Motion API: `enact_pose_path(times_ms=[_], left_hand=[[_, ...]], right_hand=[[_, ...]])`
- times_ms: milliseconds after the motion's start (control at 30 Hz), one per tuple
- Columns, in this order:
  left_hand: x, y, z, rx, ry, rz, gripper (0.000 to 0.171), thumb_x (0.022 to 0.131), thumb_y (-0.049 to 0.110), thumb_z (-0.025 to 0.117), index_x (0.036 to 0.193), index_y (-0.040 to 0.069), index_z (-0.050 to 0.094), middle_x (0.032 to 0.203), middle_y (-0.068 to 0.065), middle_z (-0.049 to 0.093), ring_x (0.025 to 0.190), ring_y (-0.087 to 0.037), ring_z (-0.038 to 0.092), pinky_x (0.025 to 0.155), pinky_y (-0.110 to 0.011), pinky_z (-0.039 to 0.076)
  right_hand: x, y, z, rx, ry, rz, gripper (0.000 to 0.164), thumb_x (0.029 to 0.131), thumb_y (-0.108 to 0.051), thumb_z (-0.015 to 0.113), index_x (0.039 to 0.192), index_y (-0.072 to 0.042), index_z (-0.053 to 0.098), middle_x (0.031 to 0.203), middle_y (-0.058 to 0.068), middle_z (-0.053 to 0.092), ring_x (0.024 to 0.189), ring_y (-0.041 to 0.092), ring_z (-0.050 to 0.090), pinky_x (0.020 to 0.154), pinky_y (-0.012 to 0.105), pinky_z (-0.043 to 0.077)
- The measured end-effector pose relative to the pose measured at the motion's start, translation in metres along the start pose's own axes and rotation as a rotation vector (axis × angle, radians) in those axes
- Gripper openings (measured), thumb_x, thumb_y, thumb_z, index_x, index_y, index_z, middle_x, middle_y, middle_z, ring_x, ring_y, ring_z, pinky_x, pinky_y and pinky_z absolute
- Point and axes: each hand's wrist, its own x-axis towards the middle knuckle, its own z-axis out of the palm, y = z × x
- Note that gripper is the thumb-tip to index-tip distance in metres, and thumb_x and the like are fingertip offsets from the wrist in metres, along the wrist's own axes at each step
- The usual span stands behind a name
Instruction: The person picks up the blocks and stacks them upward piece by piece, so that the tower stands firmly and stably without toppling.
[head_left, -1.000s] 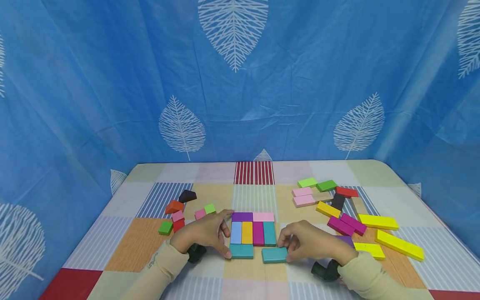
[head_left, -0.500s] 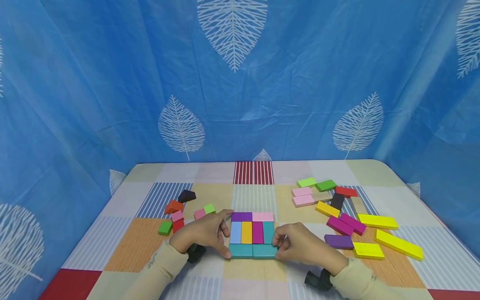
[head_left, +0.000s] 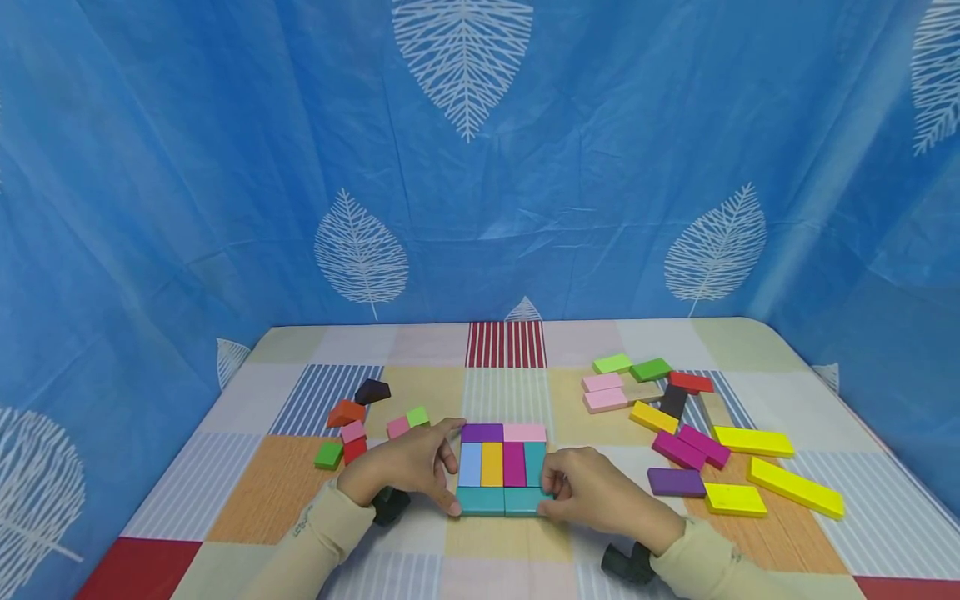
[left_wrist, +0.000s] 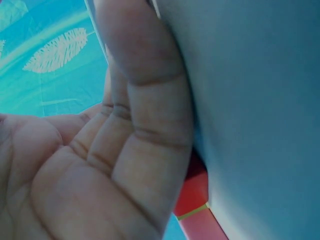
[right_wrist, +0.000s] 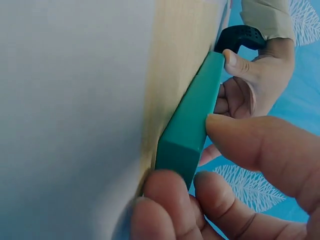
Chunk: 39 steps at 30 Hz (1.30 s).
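The left hand point(head_left: 411, 463) is resting at the left side of the flat block arrangement, a wide gap showing between its thumb and index finger, the thumb touching the end of the left teal block point(head_left: 482, 501). The right hand point(head_left: 592, 493) is holding the right teal block point(head_left: 521, 501) at its right end, its thumb and curled fingers set close together. Both teal blocks are lying end to end along the near edge on the surface point(head_left: 517, 543). Behind them, light blue point(head_left: 470, 464), orange-yellow point(head_left: 492, 464), magenta point(head_left: 514, 464) and another teal block point(head_left: 534, 460) are standing side by side as a row of flat strips, and a purple block point(head_left: 482, 432) and a pink block point(head_left: 525, 432) are forming the far edge. Loose blocks are lying on both sides, including a dark purple block point(head_left: 676, 482) and a long yellow block point(head_left: 797, 487) on the right.
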Motion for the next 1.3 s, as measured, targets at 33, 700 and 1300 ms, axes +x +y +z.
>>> enact_pose_path(times_ms=[33, 700, 1300], left_hand=[[0.0, 0.0, 0.0, 0.002, 0.001, 0.001, 0.11, 0.075, 0.013, 0.101, 0.161, -0.005, 0.036, 0.094, 0.002, 0.064, 0.074, -0.015, 0.063, 0.067, -0.027, 0.053], [-0.002, 0.002, -0.002, 0.004, -0.002, 0.017, 0.108, 0.075, 0.012, 0.101, 0.16, -0.005, 0.036, 0.094, 0.002, 0.064, 0.073, -0.014, 0.062, 0.067, -0.025, 0.053], [0.0, 0.0, 0.0, -0.011, -0.004, 0.0, 0.108, 0.076, 0.013, 0.1, 0.161, -0.006, 0.036, 0.095, 0.001, 0.064, 0.075, -0.015, 0.064, 0.068, -0.027, 0.054]], right_hand=[[0.0, 0.005, 0.002, -0.019, 0.006, -0.023, 0.027, 0.085, -0.014, 0.091, 0.083, -0.016, 0.065, 0.074, -0.014, 0.057, 0.066, -0.001, 0.052, 0.058, 0.022, 0.047], [0.001, 0.038, -0.066, 0.059, 0.011, -0.009, 0.027, 0.096, -0.011, 0.082, 0.118, 0.0, 0.072, 0.108, 0.006, 0.072, 0.093, 0.013, 0.067, 0.082, 0.027, 0.06], [0.014, 0.08, -0.099, -0.127, 0.18, 0.284, 0.034, 0.09, -0.001, 0.081, 0.122, 0.005, 0.073, 0.127, 0.031, 0.068, 0.101, 0.039, 0.064, 0.092, 0.057, 0.06]])
